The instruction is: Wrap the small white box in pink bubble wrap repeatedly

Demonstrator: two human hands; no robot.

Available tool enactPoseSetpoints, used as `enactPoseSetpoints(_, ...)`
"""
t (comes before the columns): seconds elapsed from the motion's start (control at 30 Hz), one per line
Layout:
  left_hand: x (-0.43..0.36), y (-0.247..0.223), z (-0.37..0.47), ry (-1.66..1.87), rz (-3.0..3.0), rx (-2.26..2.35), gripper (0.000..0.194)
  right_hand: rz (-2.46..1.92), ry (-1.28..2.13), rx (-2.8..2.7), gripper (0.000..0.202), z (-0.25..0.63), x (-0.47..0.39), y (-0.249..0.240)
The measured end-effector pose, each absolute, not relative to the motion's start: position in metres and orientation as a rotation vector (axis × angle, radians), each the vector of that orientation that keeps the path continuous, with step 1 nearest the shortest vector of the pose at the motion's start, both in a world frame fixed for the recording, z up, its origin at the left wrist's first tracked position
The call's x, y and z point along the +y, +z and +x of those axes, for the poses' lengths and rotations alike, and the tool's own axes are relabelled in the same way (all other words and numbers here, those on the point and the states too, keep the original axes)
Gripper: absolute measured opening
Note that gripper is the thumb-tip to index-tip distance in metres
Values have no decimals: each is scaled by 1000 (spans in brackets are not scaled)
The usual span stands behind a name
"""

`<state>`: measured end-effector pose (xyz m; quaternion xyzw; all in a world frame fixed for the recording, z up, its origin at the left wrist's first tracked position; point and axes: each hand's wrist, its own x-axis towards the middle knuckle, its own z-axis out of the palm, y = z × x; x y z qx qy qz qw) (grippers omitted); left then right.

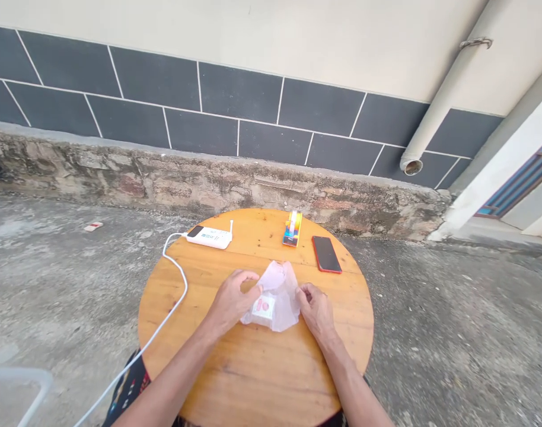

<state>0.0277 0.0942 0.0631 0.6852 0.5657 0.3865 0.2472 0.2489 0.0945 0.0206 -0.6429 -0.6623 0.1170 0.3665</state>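
Note:
A thin, pinkish translucent plastic bag (285, 305) lies on the round wooden table (253, 373), its upper part standing up and crumpled. Through the film shows a small white box (262, 306) with a red print. My left hand (232, 298) is at the bag's left side, thumb and forefinger apart, the thumb tip against the film; its other fingers are hidden. On the opposite side, my right hand (316, 308) has its fingers curled and pinches the bag's right edge.
Along the table's far side are a white power strip (210, 236) with a white cable (182, 296), a yellow and blue tape dispenser (292, 229), and a red-edged phone (327, 254). A stone-based wall (253, 193) and a drainpipe (444, 95) stand behind.

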Motion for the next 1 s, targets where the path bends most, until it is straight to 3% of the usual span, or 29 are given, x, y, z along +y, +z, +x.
enactPoseSetpoints(0.13,115,77,57,769,2135,1594,20,-1627,295,-1705,27,248,95,19)
enactPoseSetpoints(0.43,154,71,94,619,2209,1661,14,-1619,281,-1703,25,249,94,18)
enactPoseSetpoints(0.53,164,69,77,635,2131,1659,9,-1629,288,-1685,24,249,94,19)
enactPoseSetpoints(1.0,172,22,-3,1036,1597,1605,23,-1633,325,-1635,20,251,96,15)
